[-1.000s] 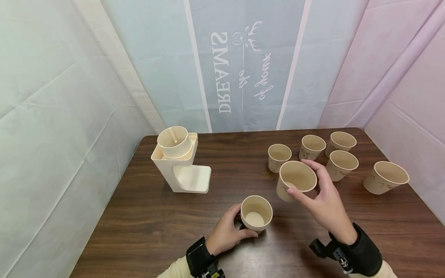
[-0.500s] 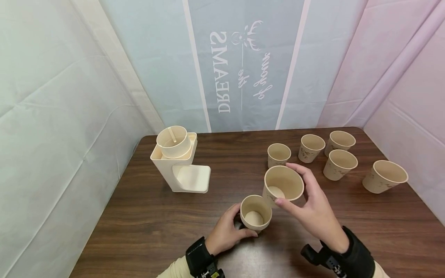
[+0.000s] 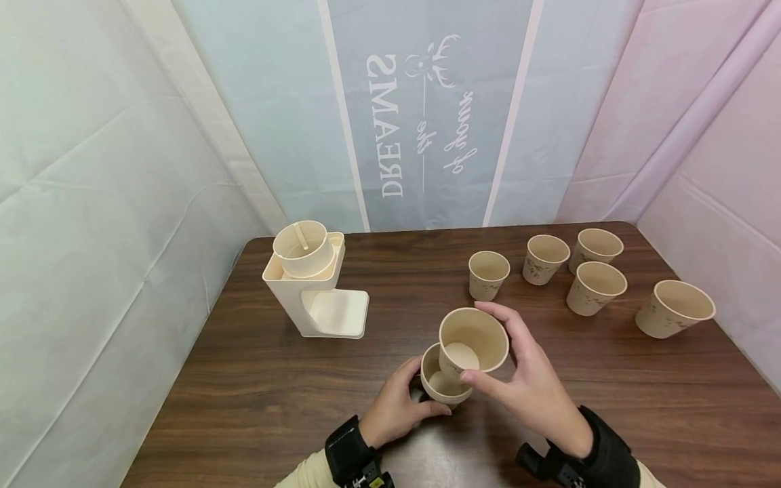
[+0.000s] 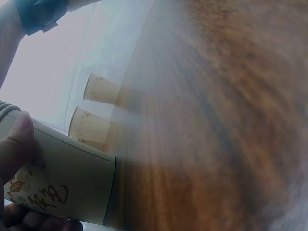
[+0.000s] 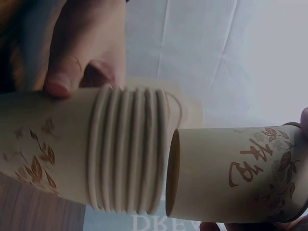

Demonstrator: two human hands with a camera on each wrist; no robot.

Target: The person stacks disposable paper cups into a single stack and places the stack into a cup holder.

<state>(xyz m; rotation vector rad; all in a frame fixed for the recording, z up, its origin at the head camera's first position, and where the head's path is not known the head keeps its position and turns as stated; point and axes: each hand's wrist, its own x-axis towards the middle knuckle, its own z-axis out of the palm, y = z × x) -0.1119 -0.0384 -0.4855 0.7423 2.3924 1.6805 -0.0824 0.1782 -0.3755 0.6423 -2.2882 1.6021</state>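
My left hand grips a stack of nested beige paper cups from its left side, thumb at the front. In the right wrist view the stack shows several rolled rims close together. The left wrist view has its base right at the tabletop. My right hand pinches a single paper cup between thumb and fingers, mouth upward. Its bottom overlaps the stack's opening in the head view. From the right wrist, this cup appears base-first right at the stack's top rim, printed with brown leaves and characters.
Several more paper cups stand upright at the back right of the wooden table. A cream plastic stand with a round holder on top and a flat foot stands at the back left. Fabric walls surround the table.
My right hand has carried the single cup left and toward me, from beside the standing cups to over the stack. The left hand and its stack have stayed in place.
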